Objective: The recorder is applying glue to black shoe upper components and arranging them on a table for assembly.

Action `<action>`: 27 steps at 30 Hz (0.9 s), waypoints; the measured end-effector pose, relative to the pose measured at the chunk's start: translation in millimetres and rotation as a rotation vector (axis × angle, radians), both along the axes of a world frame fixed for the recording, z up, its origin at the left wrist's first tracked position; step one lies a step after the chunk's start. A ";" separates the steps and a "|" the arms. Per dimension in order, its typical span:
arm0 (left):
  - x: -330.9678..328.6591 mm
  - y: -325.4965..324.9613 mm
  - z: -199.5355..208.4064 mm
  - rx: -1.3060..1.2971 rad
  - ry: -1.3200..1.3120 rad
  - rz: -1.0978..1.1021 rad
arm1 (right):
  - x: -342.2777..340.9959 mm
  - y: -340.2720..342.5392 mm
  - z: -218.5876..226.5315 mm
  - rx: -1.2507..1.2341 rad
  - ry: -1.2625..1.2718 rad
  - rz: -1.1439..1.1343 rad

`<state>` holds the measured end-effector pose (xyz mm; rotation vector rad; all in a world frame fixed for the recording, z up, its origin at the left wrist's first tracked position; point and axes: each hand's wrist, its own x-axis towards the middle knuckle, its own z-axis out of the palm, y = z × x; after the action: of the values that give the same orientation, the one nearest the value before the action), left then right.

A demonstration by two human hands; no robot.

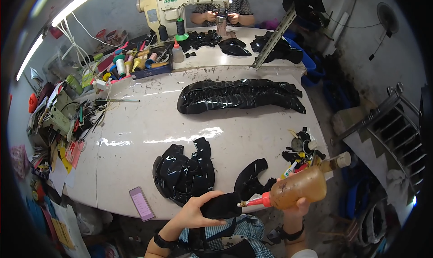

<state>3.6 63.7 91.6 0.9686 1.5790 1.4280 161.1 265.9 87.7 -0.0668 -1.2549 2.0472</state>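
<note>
My left hand [196,213] grips a dark, curved black piece [220,205] near the table's front edge. In my right hand [298,208] lies a squeeze bottle [300,189] of amber liquid, tilted sideways. Its red nozzle [259,200] points left, and the whitish tip is at the black piece's right edge; whether they touch I cannot tell. A loose pile of glossy black pieces [182,172] lies beyond my left hand. Closer to the bottle, a curved glossy black piece [250,176] rests on the table.
Long rows of stacked black pieces [239,97] lie across the table [131,158]. A phone [141,204] sits at the front left edge, and small tools and tubes [302,152] clutter the right. Across the far table, a person [243,9] works at a sewing machine [173,9].
</note>
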 end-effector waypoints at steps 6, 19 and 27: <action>0.8 -0.7 -2.3 -0.006 0.005 -0.001 | 5.8 -5.1 2.0 -0.009 0.006 0.029; -1.1 -4.6 -7.6 0.021 -0.056 0.020 | 9.9 -7.0 -4.7 0.065 -0.117 -0.191; -14.9 -7.7 -14.8 0.027 -0.157 0.131 | 11.6 9.5 -5.5 -0.183 -0.070 -0.439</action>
<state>-11.3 56.0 76.9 0.7604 1.5331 1.5793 172.7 275.4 82.1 -0.4619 -0.9852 1.7774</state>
